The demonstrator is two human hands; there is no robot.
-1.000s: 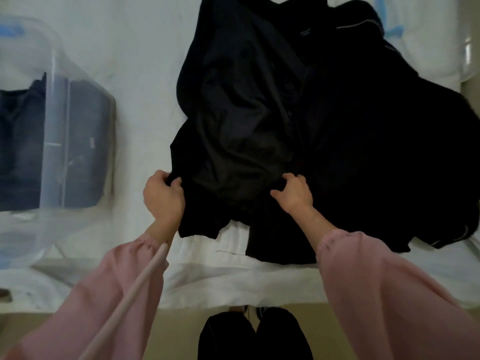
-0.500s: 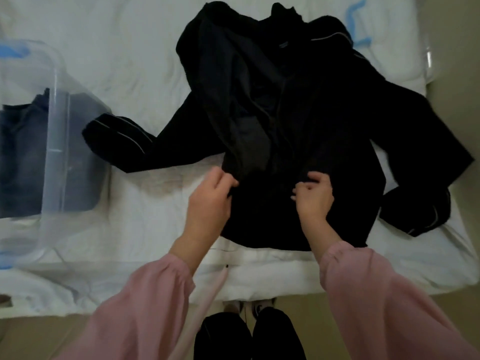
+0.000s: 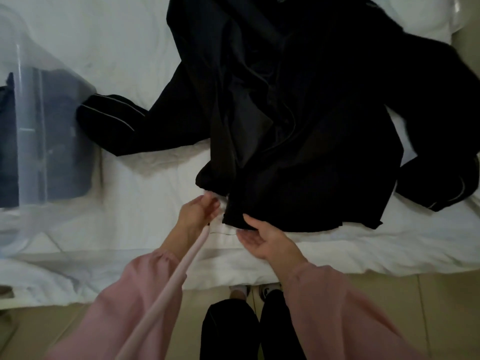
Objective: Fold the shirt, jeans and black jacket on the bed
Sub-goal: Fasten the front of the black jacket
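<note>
The black jacket (image 3: 306,141) lies open, front up, on the white bed (image 3: 145,203). One sleeve with pale piping stretches left (image 3: 111,120); the other bends down at the right (image 3: 436,185). My left hand (image 3: 198,216) is at the bottom tip of the left front panel, fingertips pinching its hem. My right hand (image 3: 262,240) lies palm up at the near hem of the other front panel, thumb on top of the cloth and fingers under it. Shirt and jeans are not plainly seen on the bed.
A clear plastic bin (image 3: 31,193) stands on the bed at the left with dark folded denim (image 3: 59,141) inside. The bed's near edge (image 3: 337,266) runs across below my hands. My legs and shoes (image 3: 254,307) stand on the tan floor. A pink cord (image 3: 166,294) hangs over my left sleeve.
Both hands have slid down from the middle of the jacket front to its near hem. My right hand has turned palm up. The jacket's left sleeve stays spread out to the left.
</note>
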